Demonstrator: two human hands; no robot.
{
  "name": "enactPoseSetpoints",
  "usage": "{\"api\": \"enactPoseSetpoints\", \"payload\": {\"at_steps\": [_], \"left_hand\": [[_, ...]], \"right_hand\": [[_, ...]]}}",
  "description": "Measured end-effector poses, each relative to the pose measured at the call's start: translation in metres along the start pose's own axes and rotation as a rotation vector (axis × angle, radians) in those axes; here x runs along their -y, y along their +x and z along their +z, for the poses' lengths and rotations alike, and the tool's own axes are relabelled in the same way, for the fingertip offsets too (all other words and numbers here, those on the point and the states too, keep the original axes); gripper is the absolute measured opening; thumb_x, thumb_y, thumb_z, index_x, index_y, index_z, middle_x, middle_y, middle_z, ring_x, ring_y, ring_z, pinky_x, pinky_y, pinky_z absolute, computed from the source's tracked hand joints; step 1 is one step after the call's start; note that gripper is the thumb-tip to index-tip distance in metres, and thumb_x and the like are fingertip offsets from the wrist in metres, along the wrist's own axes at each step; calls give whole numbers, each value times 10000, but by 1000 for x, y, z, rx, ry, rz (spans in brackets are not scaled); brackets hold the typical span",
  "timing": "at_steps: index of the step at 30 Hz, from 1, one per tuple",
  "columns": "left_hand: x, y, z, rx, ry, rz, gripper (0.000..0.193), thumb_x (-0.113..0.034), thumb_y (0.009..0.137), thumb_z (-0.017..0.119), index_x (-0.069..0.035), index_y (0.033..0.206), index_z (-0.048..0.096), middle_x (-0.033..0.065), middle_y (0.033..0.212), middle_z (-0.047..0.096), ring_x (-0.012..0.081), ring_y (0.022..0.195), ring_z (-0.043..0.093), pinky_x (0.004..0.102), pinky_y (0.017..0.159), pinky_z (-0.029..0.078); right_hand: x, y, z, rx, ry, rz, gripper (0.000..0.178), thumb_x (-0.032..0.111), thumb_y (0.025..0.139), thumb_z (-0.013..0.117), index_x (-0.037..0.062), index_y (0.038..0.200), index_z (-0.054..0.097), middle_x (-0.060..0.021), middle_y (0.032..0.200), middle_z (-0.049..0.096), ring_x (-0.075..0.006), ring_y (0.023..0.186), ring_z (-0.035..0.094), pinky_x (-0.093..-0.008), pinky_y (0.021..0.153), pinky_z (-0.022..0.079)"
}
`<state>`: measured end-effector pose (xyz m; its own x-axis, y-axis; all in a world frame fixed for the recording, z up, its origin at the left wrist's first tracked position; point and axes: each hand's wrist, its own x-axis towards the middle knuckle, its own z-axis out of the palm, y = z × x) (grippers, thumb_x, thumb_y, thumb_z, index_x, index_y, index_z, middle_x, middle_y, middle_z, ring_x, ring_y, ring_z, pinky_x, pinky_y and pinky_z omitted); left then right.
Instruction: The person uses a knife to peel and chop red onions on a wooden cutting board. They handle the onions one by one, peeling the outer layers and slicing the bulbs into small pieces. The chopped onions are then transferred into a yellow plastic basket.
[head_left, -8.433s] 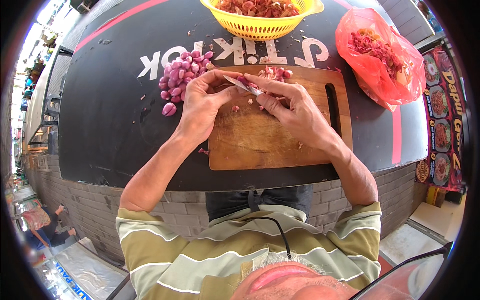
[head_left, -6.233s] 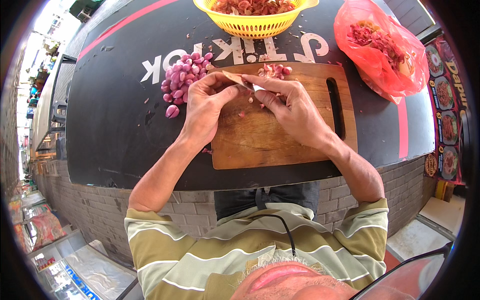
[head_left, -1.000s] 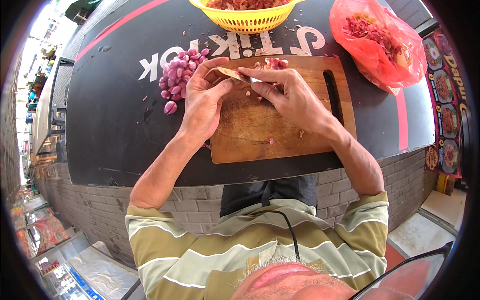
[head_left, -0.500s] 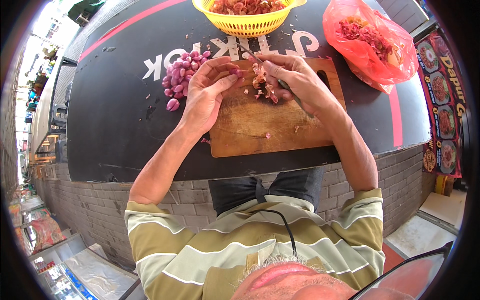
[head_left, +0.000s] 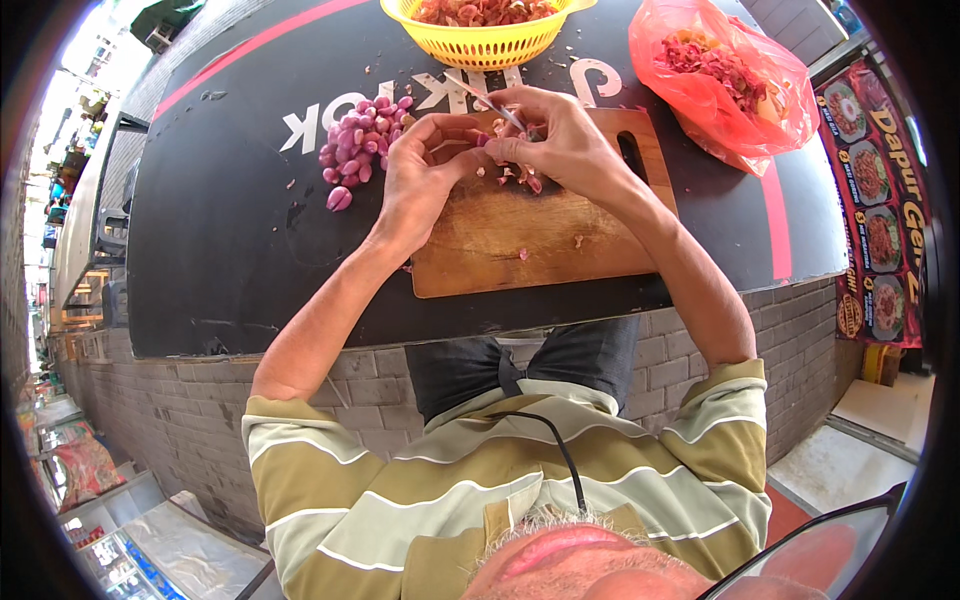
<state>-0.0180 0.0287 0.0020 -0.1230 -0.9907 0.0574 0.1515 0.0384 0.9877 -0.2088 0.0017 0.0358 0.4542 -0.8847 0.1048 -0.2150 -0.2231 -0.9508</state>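
Observation:
Over the far part of a wooden cutting board [head_left: 540, 245], my left hand [head_left: 425, 175] is closed, pinching a small purple shallot [head_left: 481, 140] between thumb and fingers. My right hand [head_left: 565, 145] meets it there, thumb and fingertips at the shallot's right side. A small knife [head_left: 497, 107] is in this same hand, its blade pointing up and left; the handle is hidden by the palm. Papery peel scraps [head_left: 520, 178] lie on the board below the fingers. Left of my left hand, a pile of peeled purple shallots [head_left: 355, 145] rests on the black table.
A yellow colander [head_left: 480, 48] with reddish-brown shallots or skins stands at the table's far side. At the far right sits an open red plastic bag [head_left: 745, 145] holding peels. Bits of skin dot the black tabletop [head_left: 240, 220]. A food banner [head_left: 878, 205] hangs beyond the right edge.
My right hand has moved left and turned, so its fingers now reach the shallot in my left hand. The knife has come along with it. The whole view has shifted slightly.

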Motion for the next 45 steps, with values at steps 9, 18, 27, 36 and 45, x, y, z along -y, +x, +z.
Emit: {"api": "enactPoseSetpoints", "payload": {"at_steps": [9,18,27,36,45], "left_hand": [[-5,13,-6,197,-46,-74,297,27,890,653,18,1186,634,73,1059,687,151,993,665,291,900,536],[-3,10,-9,123,-92,-135,292,32,899,637,23,1191,627,94,1077,691,173,1001,683,297,907,552],[-3,8,-1,129,-109,-89,302,43,846,710,31,1144,661,90,1051,711,149,963,691,249,853,544],[-5,8,-3,105,-97,-105,266,38,839,725,34,1098,665,98,1024,717,157,934,700,264,847,558],[-4,6,2,99,-8,-108,272,21,823,753,37,1078,660,89,998,711,135,884,690,259,838,571]], "right_hand": [[-12,5,-7,-34,128,50,350,29,900,620,-19,1246,592,-64,785,657,-73,540,572,-219,464,460],[-2,-2,-11,-40,80,60,284,66,907,653,-59,1157,605,-85,757,675,-90,591,620,-236,497,487],[0,-1,0,-32,158,-16,300,-18,866,613,-62,1162,598,-114,807,676,-121,636,650,-259,534,516],[-7,2,-7,-112,91,18,333,26,844,654,-65,1161,607,-106,792,658,-124,689,645,-252,558,501],[-6,-1,-2,-89,81,-35,327,1,835,652,-47,1157,613,-45,734,586,-91,673,587,-256,554,464]]}}
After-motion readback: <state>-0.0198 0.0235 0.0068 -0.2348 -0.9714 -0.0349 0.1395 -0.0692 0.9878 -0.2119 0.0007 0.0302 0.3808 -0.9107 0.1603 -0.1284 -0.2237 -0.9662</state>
